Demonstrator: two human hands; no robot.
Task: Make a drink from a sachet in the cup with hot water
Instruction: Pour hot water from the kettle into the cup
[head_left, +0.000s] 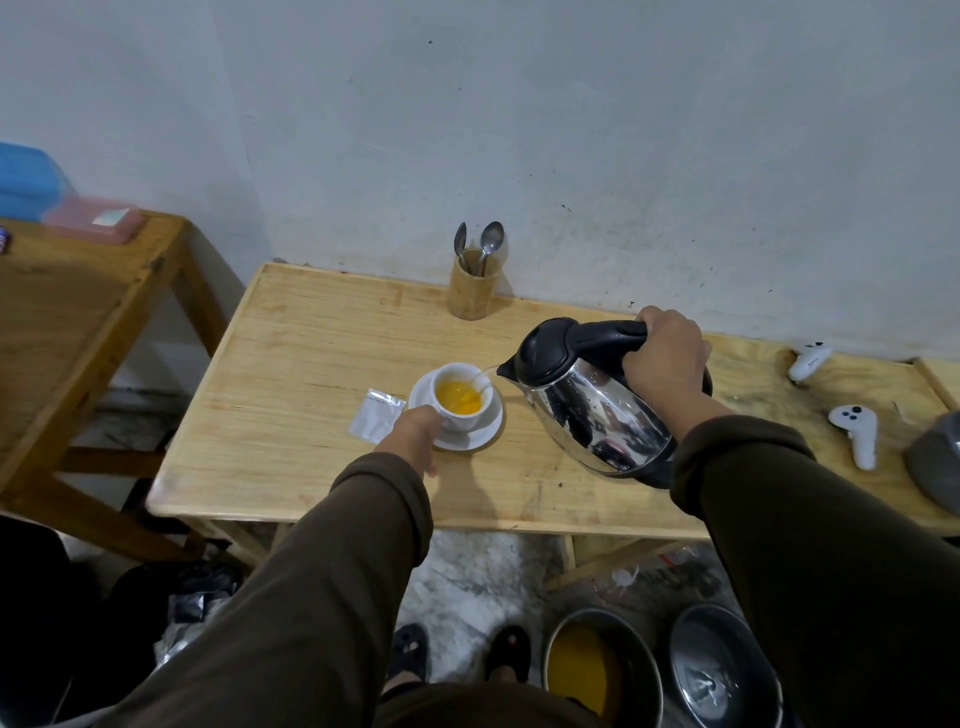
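Observation:
A white cup (460, 417) stands on a white saucer (488, 431) near the middle of the wooden table (311, 364); orange liquid fills part of it. My right hand (667, 358) grips the black handle of a steel kettle (597, 410), which is tilted left, and a thin stream of water runs from its spout into the cup. My left hand (413, 434) holds the cup's near-left side. A silver sachet (376, 414), torn open, lies flat just left of the saucer.
A bamboo holder with two spoons (474, 283) stands at the table's back by the wall. Two white controllers (857, 431) and a grey object lie at the right end. Metal pots (722, 670) sit on the floor below. A second wooden table (78, 312) is left.

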